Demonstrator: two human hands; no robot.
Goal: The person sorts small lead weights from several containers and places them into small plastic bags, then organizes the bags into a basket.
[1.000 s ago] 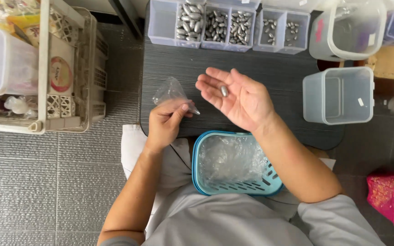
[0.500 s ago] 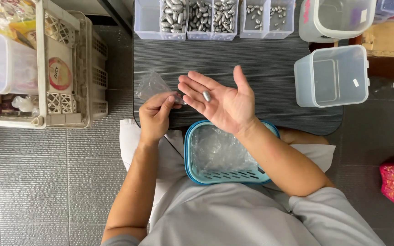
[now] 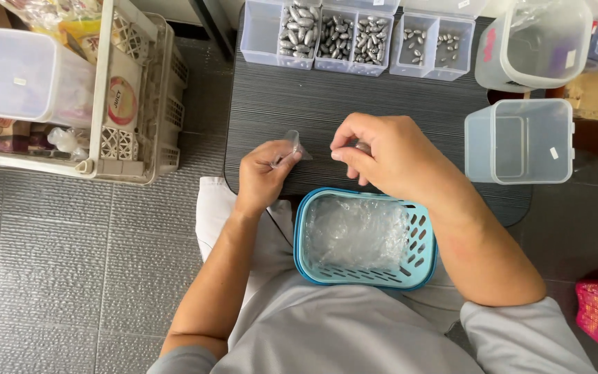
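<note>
Left hand pinches a small clear bag above the dark table; the right hand, fingers curled together, holds a small metal piece just beside it. Below sits a blue basket; bins of metal pieces line the far edge.

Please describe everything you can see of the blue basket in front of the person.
The blue basket is a small rectangular tray of light blue plastic with rounded corners and slotted walls. It sits upright on the person's lap, its far rim at or over the near edge of the dark table. It holds a heap of clear crumpled plastic bags. The right forearm crosses its right corner; whether they touch cannot be told. Neither hand holds it.
</note>
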